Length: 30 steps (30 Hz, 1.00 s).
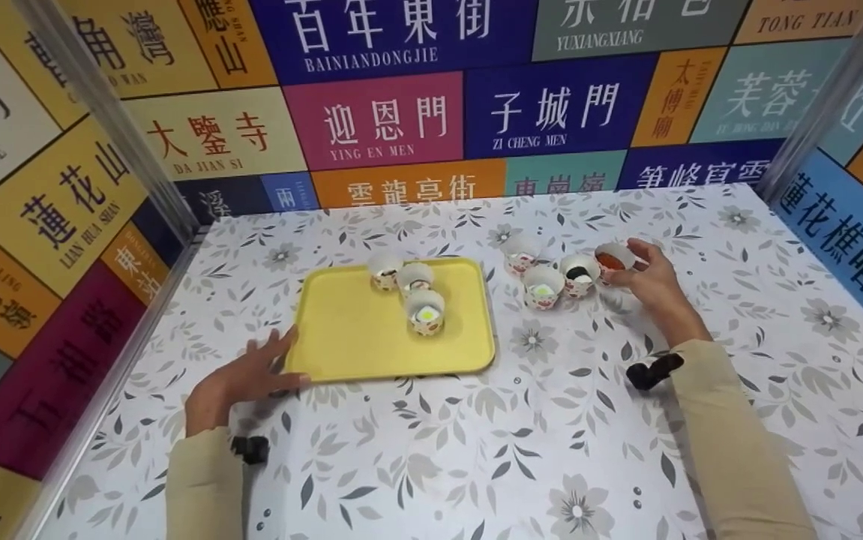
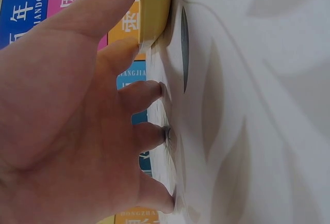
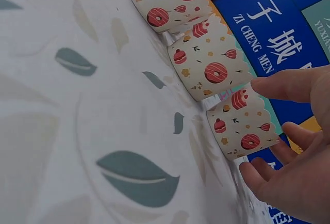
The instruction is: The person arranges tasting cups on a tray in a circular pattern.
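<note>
My right hand (image 1: 656, 283) pinches a paper baking cup (image 1: 611, 260) with orange filling, thumb on the near side of its rim and fingers on the far side. Seen from the right wrist, the cup (image 3: 241, 126) has a scalloped rim and a cake-and-donut print. Against it stand a cup with dark filling (image 1: 578, 274), one with green and white filling (image 1: 543, 288) and another printed cup (image 1: 519, 256). My left hand (image 1: 247, 376) spreads its fingers at the left edge of a yellow tray (image 1: 349, 337), thumb at its near corner. Fingertips reach the tablecloth in the left wrist view.
Three similar cups stand on the tray: one at its far edge (image 1: 385, 273), one just nearer (image 1: 416, 280), and one with yellow and white filling (image 1: 427, 321). A floral cloth (image 1: 431, 465) covers the table. A panel of coloured signs (image 1: 386, 120) rises behind it.
</note>
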Available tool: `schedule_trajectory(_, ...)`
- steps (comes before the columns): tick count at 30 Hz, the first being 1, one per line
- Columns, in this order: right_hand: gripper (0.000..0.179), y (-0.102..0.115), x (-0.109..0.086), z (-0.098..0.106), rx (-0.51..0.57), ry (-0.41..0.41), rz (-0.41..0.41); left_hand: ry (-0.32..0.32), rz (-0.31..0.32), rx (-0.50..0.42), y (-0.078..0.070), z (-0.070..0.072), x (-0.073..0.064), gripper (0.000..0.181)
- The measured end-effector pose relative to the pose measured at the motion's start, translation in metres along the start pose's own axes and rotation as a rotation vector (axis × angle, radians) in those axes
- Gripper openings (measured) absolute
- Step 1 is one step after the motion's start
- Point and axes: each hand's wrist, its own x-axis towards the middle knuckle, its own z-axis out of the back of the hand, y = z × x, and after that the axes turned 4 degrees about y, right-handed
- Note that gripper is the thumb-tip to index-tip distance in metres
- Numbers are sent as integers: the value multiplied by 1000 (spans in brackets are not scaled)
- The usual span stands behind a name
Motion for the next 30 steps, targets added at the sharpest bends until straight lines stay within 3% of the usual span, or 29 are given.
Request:
schedule_trajectory(8,95,-6,1,2,33,-27,-22,5,56,-33,-5,-1,2,103)
schedule_trajectory(14,96,-8,4,3,69,-57,-27,2,52,-27,-5,-2,2,101)
schedule_trajectory(23,97,-10,5,1,44,-43,-39,3,48,-40,-3,-2,1,102)
schedule_trajectory(30,98,-10,9,-4,34,-46,-57,1,24,1,2,0,0,102)
